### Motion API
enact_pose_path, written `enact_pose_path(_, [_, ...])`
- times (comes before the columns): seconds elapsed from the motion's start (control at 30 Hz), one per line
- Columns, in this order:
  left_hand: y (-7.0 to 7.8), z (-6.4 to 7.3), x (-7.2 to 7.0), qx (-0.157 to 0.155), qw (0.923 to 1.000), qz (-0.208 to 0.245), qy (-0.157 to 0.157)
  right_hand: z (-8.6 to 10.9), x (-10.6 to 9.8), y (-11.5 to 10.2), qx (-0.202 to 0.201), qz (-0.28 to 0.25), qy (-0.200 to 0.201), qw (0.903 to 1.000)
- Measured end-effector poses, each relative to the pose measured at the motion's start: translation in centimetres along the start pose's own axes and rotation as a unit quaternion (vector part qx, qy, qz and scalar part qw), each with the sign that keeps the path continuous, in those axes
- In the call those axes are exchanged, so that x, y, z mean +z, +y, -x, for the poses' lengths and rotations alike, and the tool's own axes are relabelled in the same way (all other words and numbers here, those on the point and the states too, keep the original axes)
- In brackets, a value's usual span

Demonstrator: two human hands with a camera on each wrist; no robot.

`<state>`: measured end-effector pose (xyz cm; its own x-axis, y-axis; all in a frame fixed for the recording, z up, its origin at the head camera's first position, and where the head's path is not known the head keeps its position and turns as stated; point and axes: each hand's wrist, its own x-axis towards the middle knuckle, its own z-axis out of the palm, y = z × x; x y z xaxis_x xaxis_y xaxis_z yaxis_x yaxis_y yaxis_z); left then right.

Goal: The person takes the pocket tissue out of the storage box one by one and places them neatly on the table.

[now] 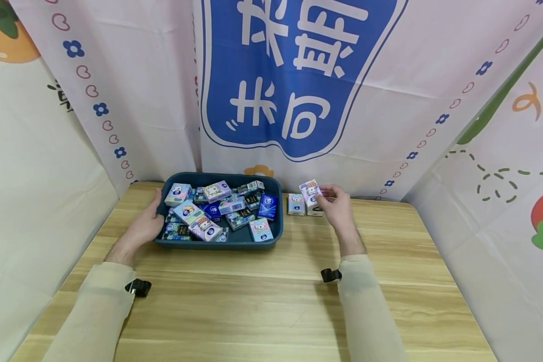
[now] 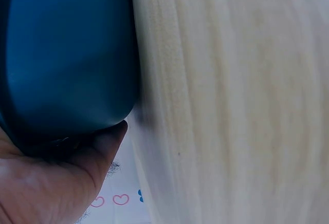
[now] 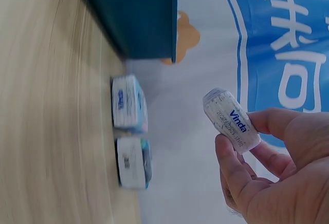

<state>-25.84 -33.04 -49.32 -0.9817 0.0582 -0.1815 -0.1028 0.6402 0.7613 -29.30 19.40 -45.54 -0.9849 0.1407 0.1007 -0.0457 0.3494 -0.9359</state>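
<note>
My right hand [image 1: 338, 208] pinches a pale purple pocket tissue pack [image 1: 310, 192] with a cartoon print, tilted and held up. "Vinda" shows on the end of that tissue pack [image 3: 234, 124] in the right wrist view. Below it on the table, beside the bin, are a light blue and pink tissue pack [image 1: 296, 204] and another pack [image 1: 315, 212] partly covered by the held one. At the left end of the dark teal plastic bin [image 1: 217, 245], my left hand [image 1: 142, 223] grips the wall by the rim; some of its fingers are hidden behind the bin.
Inside the bin lie many tissue packs in a loose heap, among them a dark blue pack [image 1: 267, 206] and a purple pack [image 1: 217, 191]. The wooden table [image 1: 235, 306] ends at a printed curtain [image 1: 163, 100] behind the bin. More printed cloth hangs on both sides.
</note>
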Motion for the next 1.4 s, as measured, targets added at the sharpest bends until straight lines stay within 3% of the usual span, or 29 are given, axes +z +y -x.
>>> enact_pose_path(0.27, [-0.1, -0.1, 0.0, -0.009, 1.0, 0.0, -0.002, -0.7, -1.6, 1.1, 0.024, -0.015, 0.007, 0.9996])
enact_pose_path(0.83, [-0.3, -0.2, 0.0, 0.007, 1.0, 0.005, -0.002, -2.5, -3.9, 4.1, 0.082, 0.035, 0.031, 0.9955])
enact_pose_path(1.17, [-0.3, -0.1, 0.0, 0.007, 1.0, 0.006, -0.003, -3.2, -4.4, 5.2, 0.129, 0.081, 0.007, 0.9883])
enact_pose_path(1.4, [0.0, 0.1, 0.0, 0.008, 1.0, 0.002, 0.001, -3.9, -4.5, 5.9, 0.137, 0.109, -0.014, 0.9845])
